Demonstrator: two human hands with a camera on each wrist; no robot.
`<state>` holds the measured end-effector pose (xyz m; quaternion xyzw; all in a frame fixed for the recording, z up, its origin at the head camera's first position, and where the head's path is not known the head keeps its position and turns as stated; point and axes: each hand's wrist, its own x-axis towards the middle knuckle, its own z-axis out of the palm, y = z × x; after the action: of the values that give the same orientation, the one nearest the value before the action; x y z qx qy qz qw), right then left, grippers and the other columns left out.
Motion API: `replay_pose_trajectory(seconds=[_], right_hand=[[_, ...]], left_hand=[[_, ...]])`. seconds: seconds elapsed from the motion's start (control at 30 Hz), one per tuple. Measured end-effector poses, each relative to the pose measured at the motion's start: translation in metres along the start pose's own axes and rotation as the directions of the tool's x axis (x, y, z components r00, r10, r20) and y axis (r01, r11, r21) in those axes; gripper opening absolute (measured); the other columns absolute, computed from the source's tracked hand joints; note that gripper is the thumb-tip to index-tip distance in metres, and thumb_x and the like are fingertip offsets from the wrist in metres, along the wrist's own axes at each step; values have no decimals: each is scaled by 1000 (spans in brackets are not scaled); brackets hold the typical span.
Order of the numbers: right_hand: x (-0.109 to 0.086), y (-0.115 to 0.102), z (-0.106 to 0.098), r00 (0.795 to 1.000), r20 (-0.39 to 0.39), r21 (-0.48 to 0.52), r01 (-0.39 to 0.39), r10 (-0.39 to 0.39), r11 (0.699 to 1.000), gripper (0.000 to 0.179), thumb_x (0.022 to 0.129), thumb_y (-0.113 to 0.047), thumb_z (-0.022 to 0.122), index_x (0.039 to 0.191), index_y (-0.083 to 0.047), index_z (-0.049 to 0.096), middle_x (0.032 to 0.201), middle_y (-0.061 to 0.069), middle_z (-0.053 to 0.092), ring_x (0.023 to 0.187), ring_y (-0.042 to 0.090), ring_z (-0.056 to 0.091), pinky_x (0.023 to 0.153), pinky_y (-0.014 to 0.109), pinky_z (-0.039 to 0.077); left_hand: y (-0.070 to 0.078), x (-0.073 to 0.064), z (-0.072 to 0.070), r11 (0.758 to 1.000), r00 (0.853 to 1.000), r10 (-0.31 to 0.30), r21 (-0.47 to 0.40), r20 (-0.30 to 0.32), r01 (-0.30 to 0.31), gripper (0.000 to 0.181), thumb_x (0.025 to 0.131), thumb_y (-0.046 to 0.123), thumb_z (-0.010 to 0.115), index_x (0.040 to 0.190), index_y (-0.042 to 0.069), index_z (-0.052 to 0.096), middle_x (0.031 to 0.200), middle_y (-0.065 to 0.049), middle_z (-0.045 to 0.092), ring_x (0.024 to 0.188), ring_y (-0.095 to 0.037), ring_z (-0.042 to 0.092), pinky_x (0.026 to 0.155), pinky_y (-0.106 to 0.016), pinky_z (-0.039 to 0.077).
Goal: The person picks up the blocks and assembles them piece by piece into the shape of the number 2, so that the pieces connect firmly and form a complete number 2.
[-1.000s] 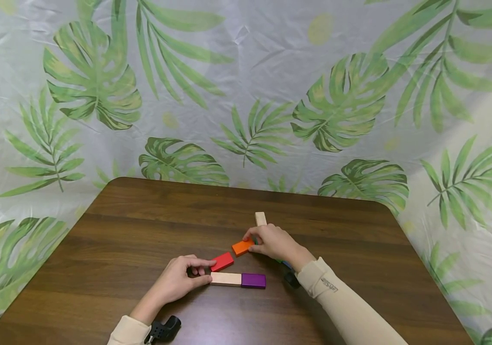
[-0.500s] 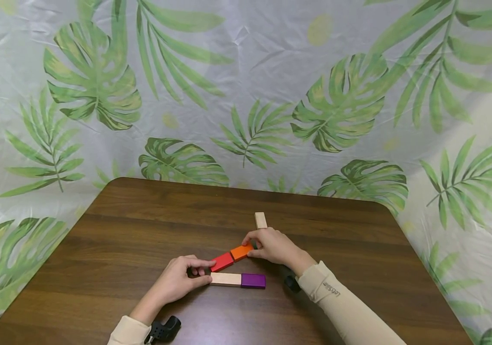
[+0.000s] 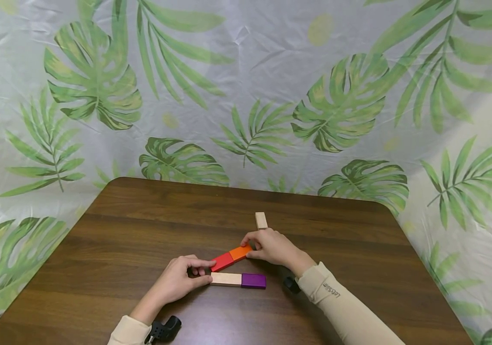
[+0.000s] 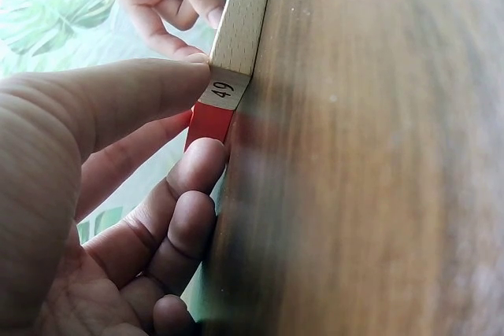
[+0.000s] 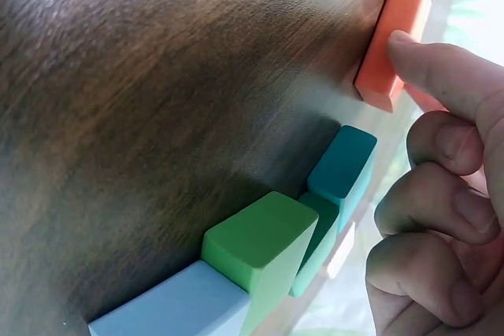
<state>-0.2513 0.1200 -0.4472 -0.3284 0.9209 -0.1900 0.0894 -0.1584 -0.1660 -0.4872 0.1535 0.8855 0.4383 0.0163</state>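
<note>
A red block (image 3: 222,261) and an orange block (image 3: 240,252) lie end to end in a slanted line on the table. My right hand (image 3: 274,247) pinches the orange block between thumb and index finger; its other fingers are curled in the right wrist view. My left hand (image 3: 184,277) rests index finger on the red block's left end. Its thumb touches the end of a plain wooden block (image 3: 226,279), marked 49 (image 4: 223,90) in the left wrist view. A purple block (image 3: 253,281) adjoins that wooden block's right end.
Another plain wooden block (image 3: 260,220) lies behind the right hand. The right wrist view shows teal (image 5: 344,161), green (image 5: 260,230) and light blue (image 5: 173,304) blocks near that hand, hidden in the head view. The wooden table (image 3: 142,211) stands before a leaf-patterned cloth (image 3: 267,57).
My right hand has drawn the orange block left and nearer, closing its gap to the red block; their ends now meet. The left hand has stayed in place.
</note>
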Motion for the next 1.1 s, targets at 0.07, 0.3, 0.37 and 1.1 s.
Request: replay_pose_trajectory(seconds=[0.07, 0.3, 0.37, 1.1], right_hand=[[0, 1, 0, 1000, 0, -1, 3, -3, 1000, 22, 96, -22, 83, 117, -19, 78, 66, -7, 47, 58, 6, 40, 57, 23, 34], [-1, 0, -1, 1000, 1, -18, 0, 0, 1000, 22, 96, -24, 83, 117, -20, 78, 66, -8, 49, 58, 5, 41, 57, 22, 34], [-1, -1, -1, 1000, 0, -23, 1, -1, 1000, 22, 96, -24, 83, 117, -21, 78, 66, -8, 49, 58, 5, 41, 57, 22, 35], [1, -1, -4, 1000, 22, -37, 3, -3, 999, 23, 97, -26, 83, 119, -22, 78, 65, -10, 50, 57, 5, 43, 57, 23, 36]], left_hand=[[0, 0, 0, 1000, 1000, 4, 2, -1, -4, 33, 88, 22, 90, 121, 20, 84, 81, 12, 63, 77, -5, 54, 70, -22, 43], [-1, 0, 1, 1000, 1000, 16, 6, -6, -16, 33, 87, 21, 90, 120, 20, 85, 80, 13, 63, 77, -3, 54, 70, -22, 43], [-1, 1, 0, 1000, 1000, 15, 6, -6, -15, 33, 88, 21, 90, 120, 20, 85, 80, 13, 63, 77, -3, 54, 71, -22, 43], [-1, 0, 0, 1000, 1000, -9, -13, 0, 9, 34, 88, 23, 90, 121, 21, 84, 82, 12, 64, 77, -4, 54, 70, -22, 44]])
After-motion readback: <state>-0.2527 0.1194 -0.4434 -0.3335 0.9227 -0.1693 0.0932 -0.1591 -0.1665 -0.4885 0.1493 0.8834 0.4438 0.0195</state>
